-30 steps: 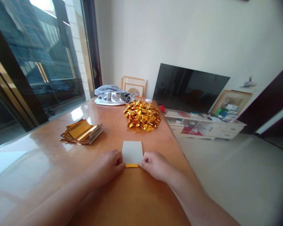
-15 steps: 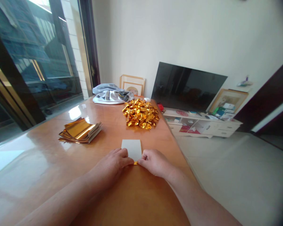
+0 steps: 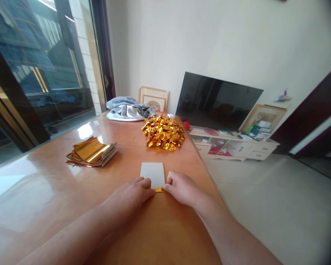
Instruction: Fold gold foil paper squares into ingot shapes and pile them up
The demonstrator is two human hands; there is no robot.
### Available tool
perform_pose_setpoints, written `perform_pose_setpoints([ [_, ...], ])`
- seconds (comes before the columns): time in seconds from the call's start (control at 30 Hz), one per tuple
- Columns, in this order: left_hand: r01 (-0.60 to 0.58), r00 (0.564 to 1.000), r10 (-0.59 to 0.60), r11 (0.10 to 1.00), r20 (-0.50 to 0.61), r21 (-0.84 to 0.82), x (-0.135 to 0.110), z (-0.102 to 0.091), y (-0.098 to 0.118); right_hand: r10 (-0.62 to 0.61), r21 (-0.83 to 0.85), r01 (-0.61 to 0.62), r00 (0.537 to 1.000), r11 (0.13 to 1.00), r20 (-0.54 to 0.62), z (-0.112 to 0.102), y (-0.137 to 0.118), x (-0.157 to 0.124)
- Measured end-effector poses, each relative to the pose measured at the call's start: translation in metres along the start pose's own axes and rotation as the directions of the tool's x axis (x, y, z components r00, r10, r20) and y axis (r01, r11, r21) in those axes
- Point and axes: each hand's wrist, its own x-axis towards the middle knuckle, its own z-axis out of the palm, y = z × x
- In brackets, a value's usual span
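Observation:
A sheet of gold foil paper (image 3: pixel 152 174) lies white side up on the wooden table, with a narrow gold strip folded over along its near edge. My left hand (image 3: pixel 139 189) is closed at the left end of that strip, thumb and fingers pressed on the fold. At the right end, my right hand (image 3: pixel 179 187) has its fingers curled and its thumb on the fold. Beyond the sheet sits a pile of folded gold foil pieces (image 3: pixel 164 133). A stack of flat gold foil sheets (image 3: pixel 92 151) rests to the left.
Grey-blue cloth (image 3: pixel 128 109) is heaped at the table's far end, in front of leaning picture frames (image 3: pixel 153 98). Past the table's right edge stand a low white cabinet (image 3: pixel 237 147) and a large television (image 3: pixel 217 101). A glass door (image 3: pixel 44 70) is on the left.
My hands have moved slightly apart along the folded edge, so more of the gold strip shows between them. The whole view has shifted slightly.

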Motion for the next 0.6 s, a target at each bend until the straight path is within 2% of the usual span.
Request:
perform_pose_setpoints([
  [0.13,0.007,1.0,-0.006,0.999,-0.012,0.051,0.0,0.002,-0.001,0.011,-0.053,-0.012,1.0,0.999,-0.024,-0.01,-0.002,-0.004],
  [0.23,-0.002,1.0,0.004,0.997,-0.023,0.077,0.0,0.005,-0.002,-0.057,-0.096,0.054,0.998,0.994,-0.029,-0.02,-0.012,-0.013],
  [0.4,-0.034,0.998,0.039,0.993,-0.044,0.11,0.0,0.002,0.001,-0.27,-0.218,0.301,0.949,0.928,0.163,-0.031,-0.033,-0.037],
  [0.6,-0.044,0.997,0.051,0.99,-0.054,0.131,-0.001,-0.005,0.005,-0.241,-0.401,0.335,0.933,0.853,0.267,-0.035,-0.039,-0.05],
])
